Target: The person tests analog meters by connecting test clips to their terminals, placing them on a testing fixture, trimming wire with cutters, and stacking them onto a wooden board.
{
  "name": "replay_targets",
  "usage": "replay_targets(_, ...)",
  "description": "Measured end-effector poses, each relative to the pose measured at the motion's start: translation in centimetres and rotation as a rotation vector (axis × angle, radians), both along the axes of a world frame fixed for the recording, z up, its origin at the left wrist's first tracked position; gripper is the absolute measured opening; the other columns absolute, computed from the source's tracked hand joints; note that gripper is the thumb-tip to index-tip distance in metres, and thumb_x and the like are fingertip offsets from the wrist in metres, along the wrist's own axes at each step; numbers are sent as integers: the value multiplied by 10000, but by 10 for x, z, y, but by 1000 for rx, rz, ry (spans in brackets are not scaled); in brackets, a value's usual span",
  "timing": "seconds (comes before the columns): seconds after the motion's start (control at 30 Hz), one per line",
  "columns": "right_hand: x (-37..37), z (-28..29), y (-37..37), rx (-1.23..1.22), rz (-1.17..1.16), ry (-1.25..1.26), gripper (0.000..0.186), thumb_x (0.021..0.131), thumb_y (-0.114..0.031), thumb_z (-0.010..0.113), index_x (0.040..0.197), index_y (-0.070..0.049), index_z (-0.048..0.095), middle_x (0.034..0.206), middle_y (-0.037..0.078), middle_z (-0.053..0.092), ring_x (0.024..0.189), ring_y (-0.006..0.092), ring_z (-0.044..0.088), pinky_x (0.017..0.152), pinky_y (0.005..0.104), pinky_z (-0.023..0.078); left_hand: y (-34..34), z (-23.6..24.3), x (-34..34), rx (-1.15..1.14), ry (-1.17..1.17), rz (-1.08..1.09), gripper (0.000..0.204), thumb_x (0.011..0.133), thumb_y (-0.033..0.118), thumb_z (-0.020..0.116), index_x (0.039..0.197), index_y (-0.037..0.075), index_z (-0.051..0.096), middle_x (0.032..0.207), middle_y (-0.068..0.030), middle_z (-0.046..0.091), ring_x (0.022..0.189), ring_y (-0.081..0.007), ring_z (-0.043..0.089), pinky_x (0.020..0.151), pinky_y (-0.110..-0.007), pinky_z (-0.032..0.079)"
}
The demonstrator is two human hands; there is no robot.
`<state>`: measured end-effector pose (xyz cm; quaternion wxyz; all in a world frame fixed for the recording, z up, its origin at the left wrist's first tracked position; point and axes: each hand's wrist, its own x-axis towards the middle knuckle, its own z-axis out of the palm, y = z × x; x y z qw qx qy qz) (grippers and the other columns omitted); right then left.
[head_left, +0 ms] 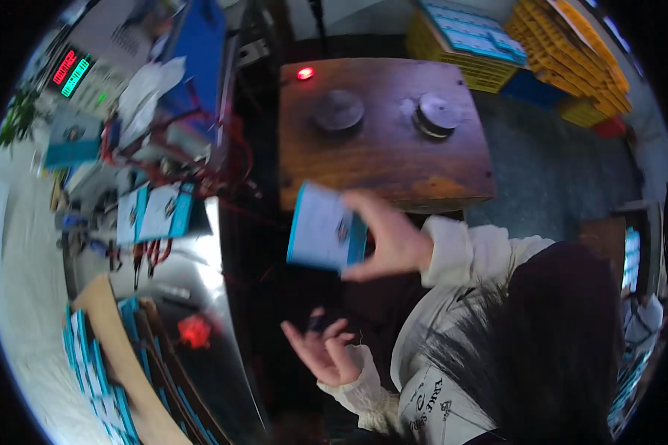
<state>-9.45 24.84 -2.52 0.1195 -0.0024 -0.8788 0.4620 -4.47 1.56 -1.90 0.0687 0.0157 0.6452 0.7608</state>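
My right hand [393, 236] grips a small teal and white carton [321, 226] by its right side, fingers over the top edge and thumb under the lower one. The carton is raised in front of the wooden table, and a dark printed mark shows on its pale face. Lower down, my left hand [326, 354] hangs in the air with fingers apart and partly bent, nothing visible in it. Something dark sits around one of its fingers. A gap separates this hand from the carton.
A wooden table [393, 174] bears two round metal discs [436, 115] and a red light [305, 73]. On the left metal bench [219, 297] stand more teal cartons [158, 213], near flat cardboard [111, 326] and a red object [194, 331]. Yellow crates [571, 55] stand back right.
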Motion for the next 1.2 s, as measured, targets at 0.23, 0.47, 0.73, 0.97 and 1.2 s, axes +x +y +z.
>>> replay_targets(0.23, 13, -36, 234, 519, -1005, 116, 693, 581, -426, 859, 1067, -18, 580, 1022, 155, 629, 987, 326, 596, 881, 424, 446, 26, 60, -61, 696, 273, -106, 712, 952, 318, 544, 1530, 118, 178, 1536, -210, 225, 1304, -360, 420, 850, -376, 471)
replay_targets(0.47, 7, -50, 251, 380, -981, 150, 815, 614, -490, 842, 1169, 25, 540, 1095, 192, 620, 1043, 345, 580, 920, 436, 430, 78, 181, -41, 1169, 415, -80, 687, 921, 370, 601, 1491, 126, 303, 1548, -164, 199, 1334, -309, 363, 984, -381, 453)
replay_targets(0.73, 7, -59, 259, 461, -1036, 122, 918, 614, -505, 843, 1221, 90, 497, 1135, 235, 606, 1094, 350, 567, 961, 430, 417, 115, 220, -34, 1266, 348, -168, 589, 961, 310, 547, 1469, 95, 343, 1535, -159, 235, 1353, -299, 350, 1067, -384, 415)
replay_targets(0.97, 10, -43, 244, 354, -981, 65, 914, 606, -505, 838, 1264, 33, 501, 1169, 202, 598, 1152, 339, 541, 1024, 459, 353, 101, 204, -42, 1205, 220, -395, 508, 996, 262, 485, 1452, 75, 364, 1519, -162, 268, 1341, -283, 368, 1105, -378, 370)
replay_targets(1.2, 11, -41, 252, 522, -1040, 13, 955, 616, -555, 811, 1301, 15, 467, 1243, 181, 562, 1184, 330, 522, 1072, 560, 293, 89, 210, -40, 1329, 180, -261, 443, 1031, 235, 412, 1437, 61, 381, 1491, -166, 310, 1335, -265, 377, 1137, -371, 327)
